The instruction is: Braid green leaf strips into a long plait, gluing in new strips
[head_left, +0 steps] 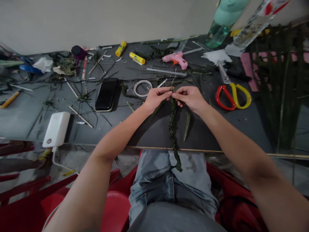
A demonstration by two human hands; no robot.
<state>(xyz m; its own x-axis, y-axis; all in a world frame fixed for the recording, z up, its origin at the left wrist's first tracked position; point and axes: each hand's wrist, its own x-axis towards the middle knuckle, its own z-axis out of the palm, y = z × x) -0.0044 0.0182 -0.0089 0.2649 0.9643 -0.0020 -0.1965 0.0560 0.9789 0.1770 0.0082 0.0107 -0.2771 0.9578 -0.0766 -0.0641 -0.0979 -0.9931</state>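
The left hand (155, 98) and the right hand (191, 98) met almost tip to tip, thumbs and fingers pinched on the top end of a green braid (172, 124). It hung between the arms, down across the table (205, 138) and past its near edge — the tail lay over the jeans (147, 180). A loose leaf (187, 124) rested just right of the braid.

On the far side of the hands, a pale strand (174, 78) ran up toward a pink glue gun (177, 58), with a clear stick (166, 72) just nearer. Left of the hands lay a tape roll (143, 81), then a phone (107, 95); farther left and nearer, a white power bank (56, 130). Scissors (232, 88) lay to the right — red and yellow handles toward the near side — and two bottles (223, 22) stood at the far right.
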